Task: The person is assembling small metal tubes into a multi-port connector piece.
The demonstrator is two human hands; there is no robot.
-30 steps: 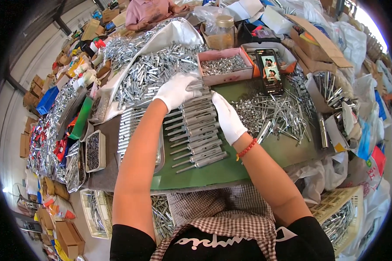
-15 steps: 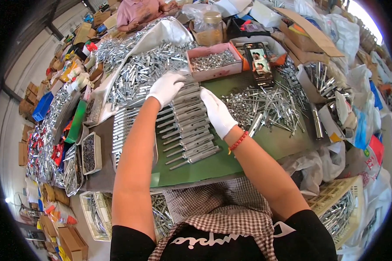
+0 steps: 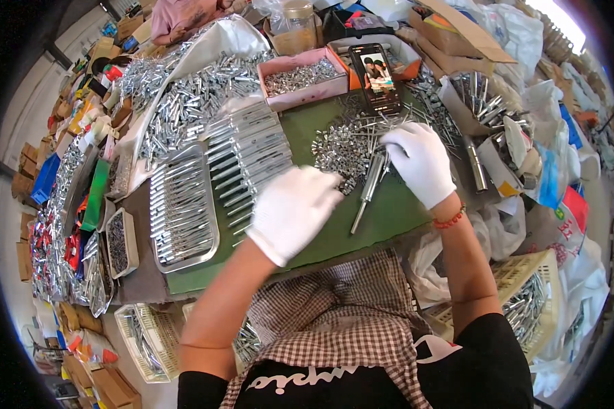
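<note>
Head view. Item: left hand (image 3: 297,211), white-gloved, held over the table between a row of slotted metal tubes (image 3: 260,146) and a heap of small metal fittings (image 3: 334,155). Fingers curled, tips at the heap's near edge; whether anything is grasped cannot be told.

Item: right hand (image 3: 419,163), white-gloved, bent over a scatter of thin rods (image 3: 433,126), fingertips hidden among them; whether it is closed on a rod cannot be told.

Item: a single tube with rod (image 3: 372,178), lying slantwise on the green tabletop (image 3: 396,217) between the hands, thin end toward the wearer; its position seems chosen for reach from either side.

Item: the row, tubes side by side, thin ends leftward; the shared direction probably keeps them orderly and easy to pick up.

Item: metal tray (image 3: 216,235), just left of the row, filled with parallel rods; its raised rim likely stops them rolling.

Item: pink box (image 3: 310,97), beyond the row, holding small parts, presumably walled in to prevent mixing.

Item: phone (image 3: 375,80), leaning upright at the box's right, apparently angled for viewing.
</note>
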